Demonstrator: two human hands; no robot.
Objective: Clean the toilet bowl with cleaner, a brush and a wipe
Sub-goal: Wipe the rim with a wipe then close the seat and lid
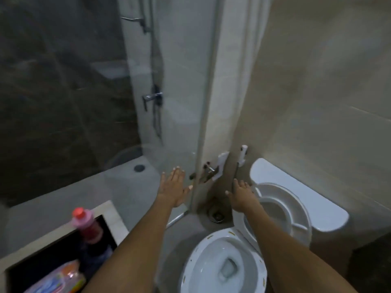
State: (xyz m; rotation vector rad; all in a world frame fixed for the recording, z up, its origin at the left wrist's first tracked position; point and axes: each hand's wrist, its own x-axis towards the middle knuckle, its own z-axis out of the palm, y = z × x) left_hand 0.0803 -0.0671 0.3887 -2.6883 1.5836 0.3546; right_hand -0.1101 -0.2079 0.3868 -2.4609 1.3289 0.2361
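Head cam: both arms are stretched out, left hand [173, 188] and right hand [241, 196] flat with fingers spread wide and holding nothing, the left one right by the glass shower door [169, 102]. The toilet bowl [222, 265] sits at about 5 o'clock with the seat [281, 210] flipped up against the tank [296, 195]. At 8 o'clock there's a red-capped cleaner bottle [84, 225] next to a colourful packet [61, 278], which could be the wipes, can't tell.

No legible text, brand or number anywhere. Label on the pink-capped bottle [87, 229] too blurred to read. Print on the colourful packet [61, 278] beside it likewise unreadable.
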